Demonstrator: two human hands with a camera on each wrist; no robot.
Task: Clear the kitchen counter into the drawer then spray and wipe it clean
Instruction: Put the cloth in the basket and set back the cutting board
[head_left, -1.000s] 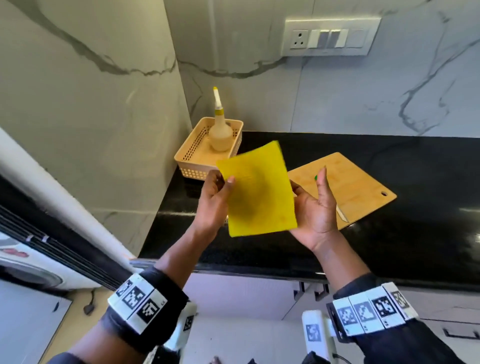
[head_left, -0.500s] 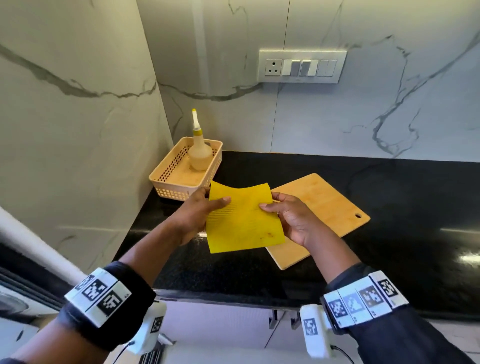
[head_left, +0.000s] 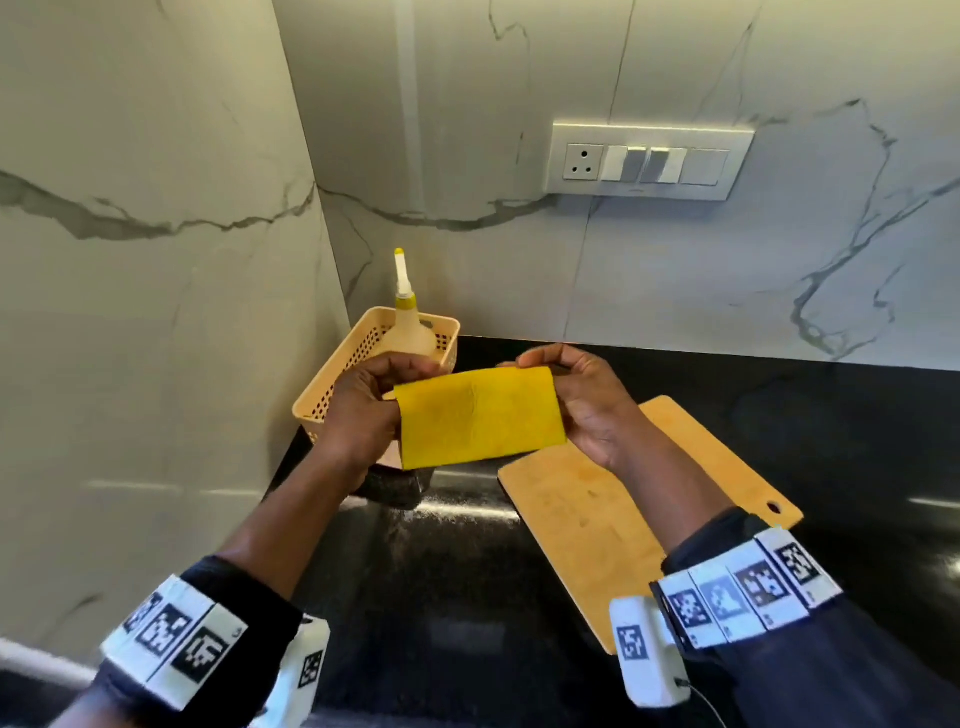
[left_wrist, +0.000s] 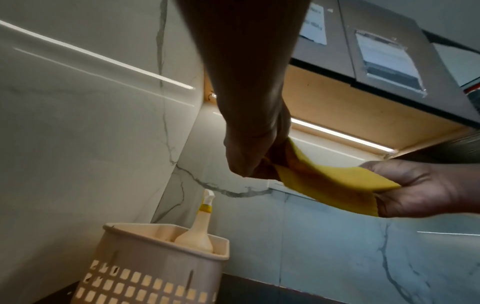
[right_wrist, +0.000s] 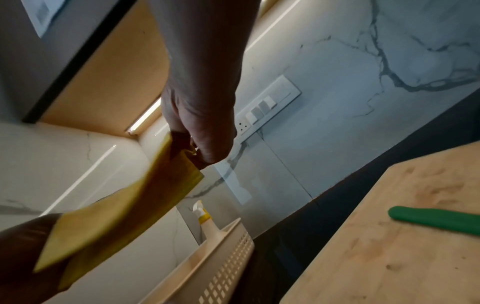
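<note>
the cloth (head_left: 478, 415) is a plain yellow sheet folded over on itself, its fold along the top edge and its lower edges hanging loose, with faint creases across the face. it is held up in the air above the black table (head_left: 857, 441), in front of the basket (head_left: 332, 384) and just left of the cutting board (head_left: 587, 525). the left hand (head_left: 363, 410) grips the cloth's left end with curled fingers and thumb, and the right hand (head_left: 587, 400) pinches the right end between thumb and fingertips, so both hands have hold of the same cloth. the head view hides most of the fingers behind the cloth, and the wrists cover part of the cutting board. from the right wrist a green handle (right_wrist: 436, 220) lies on the cutting board, cut off at the frame's edge, so what it belongs to cannot be made out; the near part of the cloth there is blurred. the basket is a beige plastic one with perforated sides, standing in the corner of the table against the marble wall (head_left: 675, 291). inside it a pale spray bottle (head_left: 408, 332) with a yellow collar and white nozzle stands upright at the back; the rest of the basket's inside is hidden by the left hand. a switch plate (head_left: 649, 161) sits on the wall.
</note>
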